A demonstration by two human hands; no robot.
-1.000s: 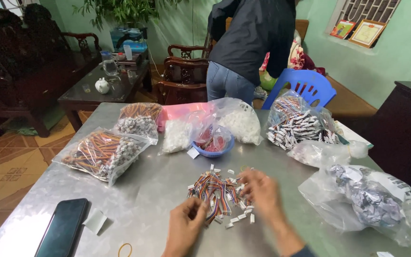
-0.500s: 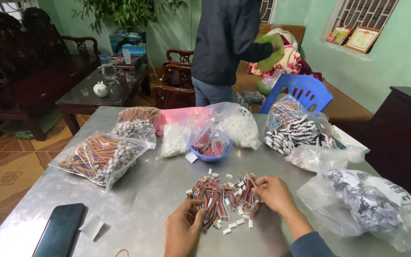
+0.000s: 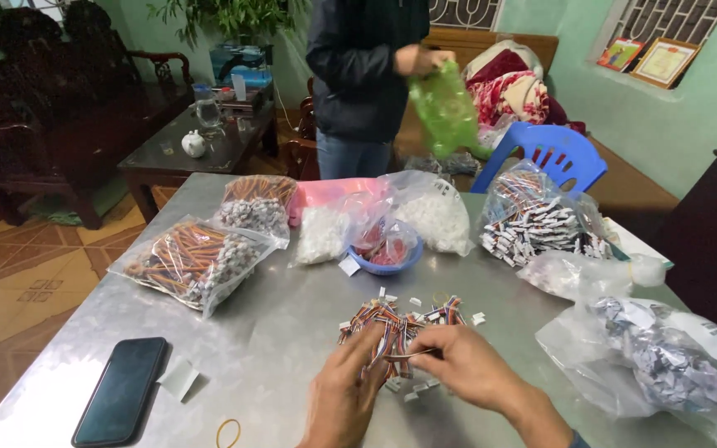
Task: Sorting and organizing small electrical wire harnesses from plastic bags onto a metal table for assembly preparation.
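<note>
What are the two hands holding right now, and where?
Both the left hand and right hand pinch small multicoloured wire connectors at the pile's near edge; exact grip point unclear.

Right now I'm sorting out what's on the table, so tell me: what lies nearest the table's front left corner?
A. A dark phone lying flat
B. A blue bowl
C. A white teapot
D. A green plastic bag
A: the dark phone lies flat on the metal table near its front left corner, beside a small white paper slip, while the blue bowl sits farther back among the clear bags.
</note>
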